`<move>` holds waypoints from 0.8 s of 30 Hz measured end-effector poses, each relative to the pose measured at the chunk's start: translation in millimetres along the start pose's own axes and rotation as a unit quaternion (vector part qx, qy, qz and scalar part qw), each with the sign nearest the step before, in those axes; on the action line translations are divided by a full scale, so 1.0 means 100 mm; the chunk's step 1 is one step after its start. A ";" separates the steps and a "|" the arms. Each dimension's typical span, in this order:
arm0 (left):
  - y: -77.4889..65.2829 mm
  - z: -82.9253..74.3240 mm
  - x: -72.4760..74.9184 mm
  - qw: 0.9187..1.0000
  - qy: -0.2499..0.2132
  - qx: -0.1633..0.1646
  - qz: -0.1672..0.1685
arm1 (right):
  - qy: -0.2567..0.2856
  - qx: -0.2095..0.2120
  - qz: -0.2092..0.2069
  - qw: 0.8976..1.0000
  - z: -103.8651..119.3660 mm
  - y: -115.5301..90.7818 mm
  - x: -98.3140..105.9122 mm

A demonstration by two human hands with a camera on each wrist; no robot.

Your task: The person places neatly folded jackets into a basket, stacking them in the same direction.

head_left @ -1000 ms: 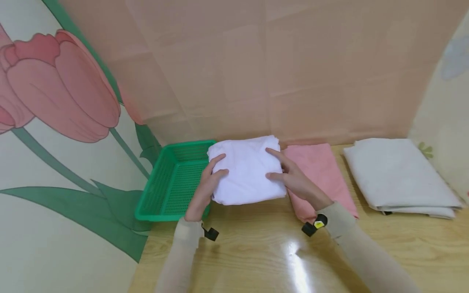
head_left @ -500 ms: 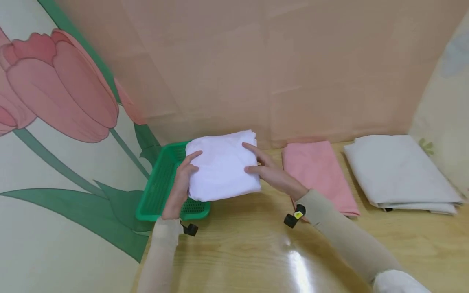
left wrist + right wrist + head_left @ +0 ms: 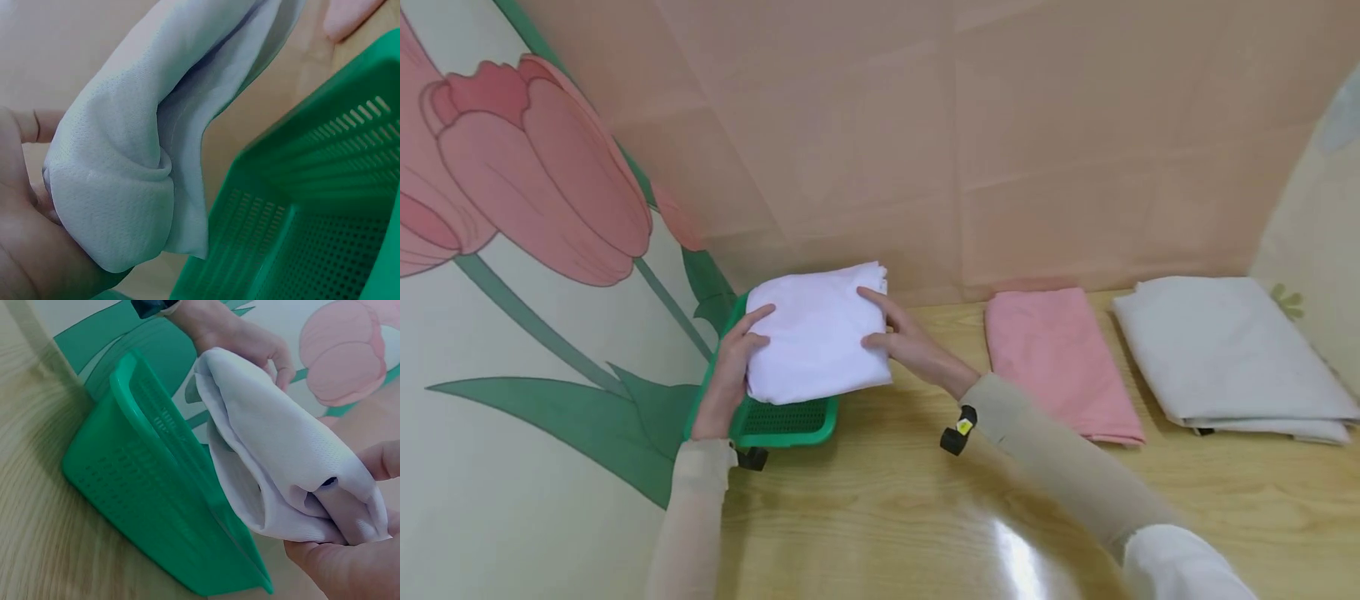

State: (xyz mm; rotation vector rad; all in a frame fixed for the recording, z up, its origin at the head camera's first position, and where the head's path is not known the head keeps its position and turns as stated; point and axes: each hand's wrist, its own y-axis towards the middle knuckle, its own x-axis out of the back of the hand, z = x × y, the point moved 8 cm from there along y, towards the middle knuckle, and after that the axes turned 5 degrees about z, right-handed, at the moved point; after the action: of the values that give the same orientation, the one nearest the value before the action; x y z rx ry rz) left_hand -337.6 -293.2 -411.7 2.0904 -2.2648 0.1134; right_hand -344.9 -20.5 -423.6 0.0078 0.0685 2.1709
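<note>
Head view: my left fingers [image 3: 754, 318] and right fingers [image 3: 880, 302] pinch opposite sides of the folded white cloth [image 3: 816, 333], held over the green basket [image 3: 790, 438]; I judge an even, level hold best, as its loose layers could slip open.

Head view faces forward and down over the table [image 3: 865, 517]. Wrist views, close, share cloth [image 3: 112, 206] and basket [image 3: 156, 506]; left faces the basket's inside; right, its outside.

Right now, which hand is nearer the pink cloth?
Right. The right hand grips the right edge of the white cloth, left of the pink cloth; the left hand is farther off, gripping the opposite edge.
</note>
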 end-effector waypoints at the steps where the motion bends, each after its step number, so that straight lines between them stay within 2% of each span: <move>1: 0.00 0.00 0.06 1.000 0.001 0.005 -0.005 | 0.001 0.001 0.002 1.000 0.00 0.04 -0.04; 5: 0.00 0.04 0.25 1.000 -0.005 0.010 -0.017 | 0.004 0.004 0.013 1.000 0.01 0.15 -0.19; 12: 0.06 0.17 0.41 0.999 -0.014 0.030 -0.023 | 0.006 0.004 0.004 1.000 -0.05 0.32 -0.31; 16: 0.06 0.22 0.51 0.998 -0.001 0.040 -0.038 | 0.000 -0.003 0.015 1.000 -0.11 0.43 -0.41; 24: 0.08 0.26 0.75 0.997 0.045 0.057 -0.041 | -0.007 -0.022 0.014 1.000 -0.25 0.63 -0.61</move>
State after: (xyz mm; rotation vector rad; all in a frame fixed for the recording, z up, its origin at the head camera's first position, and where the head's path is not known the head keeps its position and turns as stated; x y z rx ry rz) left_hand -351.1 -369.3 -430.3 2.1814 -2.1661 0.3326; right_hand -363.1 -108.0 -444.2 -0.0019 0.0128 2.2006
